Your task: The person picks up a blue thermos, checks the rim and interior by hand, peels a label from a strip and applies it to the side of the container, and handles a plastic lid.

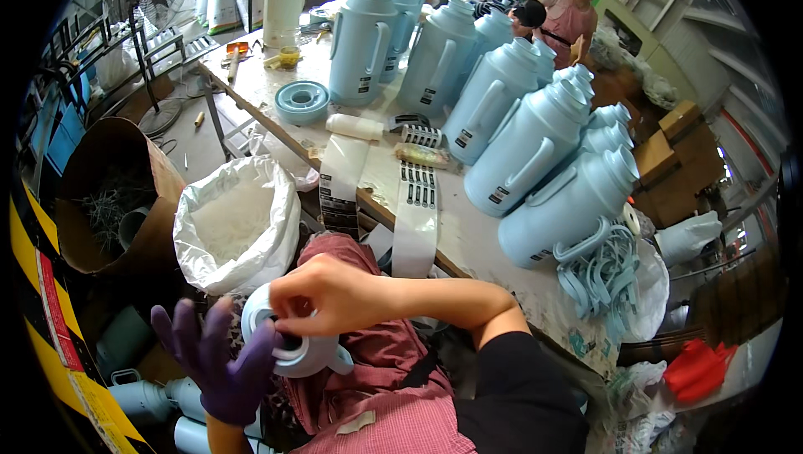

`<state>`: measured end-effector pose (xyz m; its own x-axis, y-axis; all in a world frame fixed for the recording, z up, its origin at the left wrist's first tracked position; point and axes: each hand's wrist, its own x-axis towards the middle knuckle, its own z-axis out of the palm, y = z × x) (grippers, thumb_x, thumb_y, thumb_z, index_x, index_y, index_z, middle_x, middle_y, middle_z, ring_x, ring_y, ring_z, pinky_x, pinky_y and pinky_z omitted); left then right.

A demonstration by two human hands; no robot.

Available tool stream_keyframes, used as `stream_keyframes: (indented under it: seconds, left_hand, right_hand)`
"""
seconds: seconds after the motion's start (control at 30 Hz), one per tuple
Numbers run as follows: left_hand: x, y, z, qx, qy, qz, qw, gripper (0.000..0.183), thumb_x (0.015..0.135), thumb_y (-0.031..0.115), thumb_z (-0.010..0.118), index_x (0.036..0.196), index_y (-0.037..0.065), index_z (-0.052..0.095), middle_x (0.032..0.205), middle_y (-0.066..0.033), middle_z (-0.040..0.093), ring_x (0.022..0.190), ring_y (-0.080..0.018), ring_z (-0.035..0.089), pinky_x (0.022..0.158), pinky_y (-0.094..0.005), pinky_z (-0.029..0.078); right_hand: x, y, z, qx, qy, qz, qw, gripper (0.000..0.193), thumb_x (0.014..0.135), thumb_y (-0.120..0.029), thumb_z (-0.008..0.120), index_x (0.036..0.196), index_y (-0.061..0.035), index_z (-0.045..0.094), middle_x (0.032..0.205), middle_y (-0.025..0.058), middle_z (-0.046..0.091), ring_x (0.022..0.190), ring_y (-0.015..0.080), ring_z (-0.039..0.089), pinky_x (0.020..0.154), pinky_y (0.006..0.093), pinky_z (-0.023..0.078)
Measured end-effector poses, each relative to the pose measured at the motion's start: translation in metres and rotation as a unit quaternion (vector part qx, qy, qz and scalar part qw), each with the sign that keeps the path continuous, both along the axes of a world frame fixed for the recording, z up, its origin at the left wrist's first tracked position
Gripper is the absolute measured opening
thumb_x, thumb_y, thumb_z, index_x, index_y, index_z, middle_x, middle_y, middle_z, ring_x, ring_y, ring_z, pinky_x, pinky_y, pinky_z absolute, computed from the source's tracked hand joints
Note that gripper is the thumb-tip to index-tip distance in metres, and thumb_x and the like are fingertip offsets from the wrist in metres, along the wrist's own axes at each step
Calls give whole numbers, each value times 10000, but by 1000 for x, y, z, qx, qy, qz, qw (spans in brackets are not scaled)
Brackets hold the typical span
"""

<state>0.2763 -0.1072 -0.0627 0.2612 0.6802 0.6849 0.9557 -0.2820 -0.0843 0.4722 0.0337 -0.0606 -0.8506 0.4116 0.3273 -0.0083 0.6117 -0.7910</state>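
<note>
In my lap, against the red checked apron [393,370], rests a light blue vacuum flask [316,357], its round opening turned up toward me. My right hand [330,293], bare, bends over it with fingertips pinched together at the opening; whatever they may hold is hidden. Beside the flask, my left hand [226,362] wears a purple glove. Its fingers are spread, and the thumb lies against the flask near the opening. Most of the flask's body is hidden behind my hands and the apron.
Several light blue flasks [523,149] stand on the worktable [468,237], near label strips [416,220] and loose handles [602,270]. To the left are a white sack [238,211] and a cardboard drum [159,178]. A co-worker [569,15] is at the far right.
</note>
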Motion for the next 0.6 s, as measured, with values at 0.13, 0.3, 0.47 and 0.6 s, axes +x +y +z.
stream_keyframes:
  seconds: [0.13, 0.3, 0.47, 0.6]
  left_hand:
    - [-6, -7, -3, 47, -14, -3, 999, 177, 916, 349, 675, 903, 202, 577, 1138, -52, 639, 1269, -395, 497, 1136, -730, 229]
    - [9, -11, -27, -22, -42, -26, 999, 238, 921, 388, 679, 882, 172, 589, 1326, -81, 600, 1339, -420, 456, 1144, -714, 213]
    - [5, -7, -38, -124, -142, -84, 978, 258, 852, 359, 665, 832, 103, 683, 1376, -160, 584, 1401, -458, 397, 1171, -661, 201]
    - [12, -3, -36, -100, -87, -35, 991, 391, 899, 420, 600, 894, 38, 682, 1369, -187, 581, 1374, -454, 429, 1162, -648, 237]
  right_hand:
    - [-18, -11, 7, -113, -26, -33, 993, 453, 765, -114, 740, 1164, -82, 527, 677, 22, 591, 602, 173, 604, 608, 322, 485]
    - [-32, -14, -54, 26, -23, -22, 999, 624, 666, -38, 703, 1281, -114, 627, 1150, 99, 551, 1149, 341, 491, 1031, 425, 411]
    - [-25, 1, -52, -50, -50, 78, 994, 395, 661, -22, 691, 1052, -30, 749, 1106, 134, 599, 1108, 336, 536, 1008, 405, 432]
    - [-24, 1, -50, -62, -50, 51, 996, 361, 674, 12, 656, 1024, -18, 737, 1090, 146, 607, 1080, 339, 534, 990, 403, 433]
